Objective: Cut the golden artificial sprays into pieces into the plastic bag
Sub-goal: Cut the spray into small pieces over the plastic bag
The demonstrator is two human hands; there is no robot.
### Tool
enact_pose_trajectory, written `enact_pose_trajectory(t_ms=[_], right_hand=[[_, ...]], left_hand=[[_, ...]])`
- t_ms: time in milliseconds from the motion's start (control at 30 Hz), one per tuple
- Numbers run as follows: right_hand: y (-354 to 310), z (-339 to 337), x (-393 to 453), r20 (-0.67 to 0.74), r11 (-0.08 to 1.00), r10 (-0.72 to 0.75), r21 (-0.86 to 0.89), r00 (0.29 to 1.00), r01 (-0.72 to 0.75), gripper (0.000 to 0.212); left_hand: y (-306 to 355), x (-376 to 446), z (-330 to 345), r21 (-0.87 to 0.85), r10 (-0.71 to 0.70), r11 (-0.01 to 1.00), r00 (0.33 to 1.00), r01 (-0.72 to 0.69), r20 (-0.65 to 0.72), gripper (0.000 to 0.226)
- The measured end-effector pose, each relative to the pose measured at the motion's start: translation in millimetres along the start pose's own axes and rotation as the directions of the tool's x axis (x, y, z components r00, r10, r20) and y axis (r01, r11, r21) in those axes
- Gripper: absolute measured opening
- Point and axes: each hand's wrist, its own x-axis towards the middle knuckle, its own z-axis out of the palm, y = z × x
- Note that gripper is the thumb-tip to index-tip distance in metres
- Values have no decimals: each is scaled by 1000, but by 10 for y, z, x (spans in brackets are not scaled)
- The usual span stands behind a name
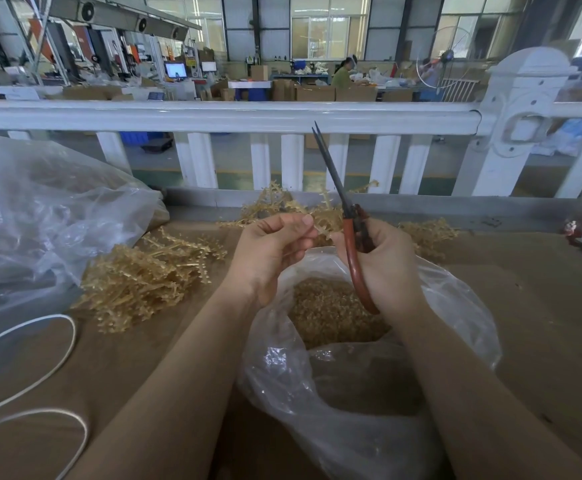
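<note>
Golden spray [320, 216] is being pinched by the left hand [272, 247] above the open bag [455, 306] on the surface [542, 289]; right hand [383, 268] is gripping red-handled scissors [351, 244], blades nearly together.

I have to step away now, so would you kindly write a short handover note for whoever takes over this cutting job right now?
Left hand: fingers pinch a golden spray above the bag.
Right hand: grips the red-handled scissors, blades nearly closed, tips pointing up and away.
Plastic bag: open on the table below both hands, with a heap of cut pieces inside.
Uncut sprays: a pile left of the bag, more behind the hands.
Done: a good amount is cut into the bag.
Left: the held spray, then both piles.
</note>
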Motion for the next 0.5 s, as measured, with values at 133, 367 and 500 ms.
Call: enact_pose_trajectory(t_ms=[133, 367, 500], right_hand=[[-8, 3, -9, 15, 999, 1, -41, 1000, 0, 18], [-35, -36, -55, 58, 912, -9, -409, 998, 32, 66], [8, -43, -49, 87, 838, -10, -542, 996, 56, 65]], left_hand=[[-6, 1, -5, 6, 42, 999, 999, -42, -22, 5], [29, 9, 6, 2, 102, 995, 995, -102, -21, 7], [38, 7, -9, -23, 195, 980, 981, -196, -15, 11]])
